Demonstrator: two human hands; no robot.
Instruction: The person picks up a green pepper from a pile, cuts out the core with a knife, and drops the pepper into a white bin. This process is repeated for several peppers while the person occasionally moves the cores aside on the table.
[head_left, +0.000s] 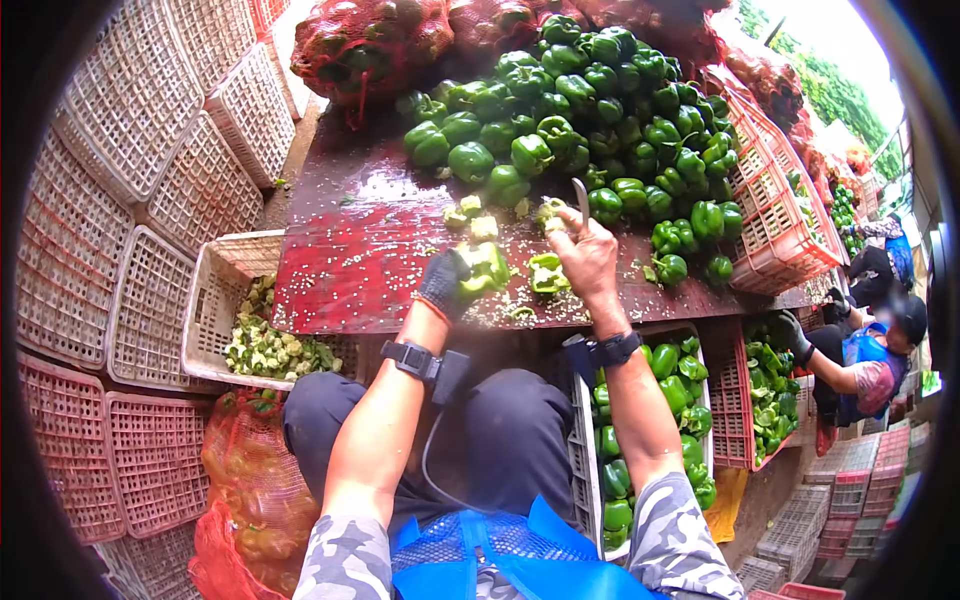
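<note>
In a dark glove, my left hand [443, 281] is closed on a cut green bell pepper [487, 268], whose pale inside shows. My bare right hand [587, 258] grips a small knife [581, 196], its blade pointing away from me. At that hand's fingertips is a pale seedy pepper core [549, 214]. More pepper cores [470, 213] lie just beyond my left hand. Between the hands, near the table's front edge, rests an opened pepper piece [548, 274]. Loose seeds are scattered over the red tabletop [340, 255].
Whole green peppers [600, 110] are heaped at the back. A crate of pepper cores [235, 375] stands left, a crate of green peppers [672, 370] right of my knees. Full mesh sacks [372, 50] and stacked crates [130, 90] surround the table. Another person [870, 350] works at far right.
</note>
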